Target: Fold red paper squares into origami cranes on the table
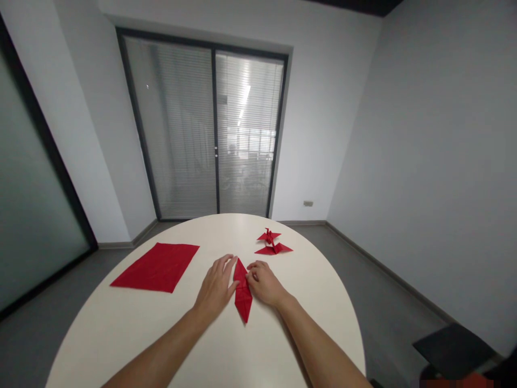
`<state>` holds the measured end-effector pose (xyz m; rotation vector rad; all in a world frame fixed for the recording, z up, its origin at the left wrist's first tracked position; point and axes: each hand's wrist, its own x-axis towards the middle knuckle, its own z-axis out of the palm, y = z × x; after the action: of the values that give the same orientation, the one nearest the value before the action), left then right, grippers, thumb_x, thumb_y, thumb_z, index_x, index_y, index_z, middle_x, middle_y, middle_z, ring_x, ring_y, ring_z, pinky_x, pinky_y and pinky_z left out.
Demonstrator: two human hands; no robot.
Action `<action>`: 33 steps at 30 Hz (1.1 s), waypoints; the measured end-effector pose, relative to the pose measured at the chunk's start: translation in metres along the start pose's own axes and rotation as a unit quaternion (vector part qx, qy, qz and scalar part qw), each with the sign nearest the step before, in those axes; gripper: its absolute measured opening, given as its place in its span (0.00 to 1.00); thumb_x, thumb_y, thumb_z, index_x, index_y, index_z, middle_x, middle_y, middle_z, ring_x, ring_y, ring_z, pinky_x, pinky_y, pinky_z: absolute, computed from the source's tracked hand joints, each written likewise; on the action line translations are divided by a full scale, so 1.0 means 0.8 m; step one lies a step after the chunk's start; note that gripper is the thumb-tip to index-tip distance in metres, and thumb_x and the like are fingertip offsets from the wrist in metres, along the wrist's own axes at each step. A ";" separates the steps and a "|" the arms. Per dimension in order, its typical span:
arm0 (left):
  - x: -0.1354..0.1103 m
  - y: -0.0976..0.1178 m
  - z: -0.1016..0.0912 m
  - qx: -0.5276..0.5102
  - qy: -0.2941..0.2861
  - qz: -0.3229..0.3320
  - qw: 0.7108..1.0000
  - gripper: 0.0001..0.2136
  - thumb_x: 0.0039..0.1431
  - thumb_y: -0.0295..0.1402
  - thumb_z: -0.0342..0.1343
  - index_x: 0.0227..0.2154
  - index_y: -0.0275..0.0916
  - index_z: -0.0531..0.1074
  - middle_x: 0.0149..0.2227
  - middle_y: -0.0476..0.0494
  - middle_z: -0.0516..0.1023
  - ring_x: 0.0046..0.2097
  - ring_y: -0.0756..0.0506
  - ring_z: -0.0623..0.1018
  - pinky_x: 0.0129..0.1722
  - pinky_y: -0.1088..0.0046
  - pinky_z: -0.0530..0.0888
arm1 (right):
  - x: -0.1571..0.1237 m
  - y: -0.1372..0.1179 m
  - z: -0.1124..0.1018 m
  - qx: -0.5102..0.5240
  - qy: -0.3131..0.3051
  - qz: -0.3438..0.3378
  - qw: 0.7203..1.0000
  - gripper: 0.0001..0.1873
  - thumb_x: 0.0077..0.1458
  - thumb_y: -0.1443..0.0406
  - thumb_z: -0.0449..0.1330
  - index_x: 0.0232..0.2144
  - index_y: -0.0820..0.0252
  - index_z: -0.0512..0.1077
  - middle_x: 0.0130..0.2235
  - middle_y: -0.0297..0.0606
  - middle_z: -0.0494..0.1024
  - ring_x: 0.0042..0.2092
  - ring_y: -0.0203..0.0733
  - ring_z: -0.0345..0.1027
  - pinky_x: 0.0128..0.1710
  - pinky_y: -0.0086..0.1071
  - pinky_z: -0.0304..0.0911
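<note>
A long, diamond-shaped piece of folded red paper [243, 302] lies flat on the round table between my hands, its points facing away from and towards me. My left hand [216, 283] rests along its left side with fingers stretched out, the thumb touching the paper's left edge. On the other side my right hand [264, 283] is curled, thumb and fingertips pinched at the paper's right edge; the exact grip is partly hidden by the fingers.
A flat red paper sheet [157, 268] lies on the left of the cream round table [210, 355]. Two finished red paper cranes [274, 248] stand near the far right edge. A dark chair [454, 350] is at the lower right, beyond the table.
</note>
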<state>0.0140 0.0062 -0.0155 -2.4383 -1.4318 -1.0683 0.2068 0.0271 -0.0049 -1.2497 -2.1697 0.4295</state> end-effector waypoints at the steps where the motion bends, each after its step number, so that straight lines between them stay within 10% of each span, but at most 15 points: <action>1: 0.001 0.003 -0.003 0.002 -0.016 0.015 1.000 0.23 0.59 0.26 0.58 0.58 0.39 0.64 0.56 0.36 0.70 0.57 0.38 0.69 0.55 0.57 0.69 | 0.001 0.000 0.001 0.002 0.004 0.006 1.000 0.15 0.61 0.67 0.51 0.30 0.63 0.77 0.46 0.47 0.77 0.52 0.47 0.64 0.54 0.35 0.57; 8: 0.006 0.013 -0.011 0.006 -0.123 0.057 0.991 0.06 0.60 0.23 0.56 0.35 0.40 0.76 0.36 0.46 0.80 0.42 0.42 0.76 0.45 0.63 0.71 | 0.001 -0.003 0.006 -0.025 0.033 0.042 0.998 0.07 0.56 0.70 0.57 0.29 0.63 0.74 0.39 0.46 0.74 0.47 0.47 0.65 0.49 0.36 0.61; 33: 0.000 -0.009 -0.005 -0.064 -0.139 0.077 0.985 0.12 0.65 0.26 0.50 0.45 0.42 0.76 0.44 0.44 0.82 0.45 0.44 0.80 0.48 0.65 0.75 | -0.006 0.014 -0.027 -0.035 -0.075 -0.157 0.984 0.13 0.62 0.67 0.56 0.44 0.57 0.79 0.44 0.42 0.80 0.50 0.45 0.68 0.51 0.34 0.61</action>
<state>0.0062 0.0083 -0.0144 -2.8296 -1.2492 -0.8401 0.2304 0.0282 0.0043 -0.9110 -2.4769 0.3268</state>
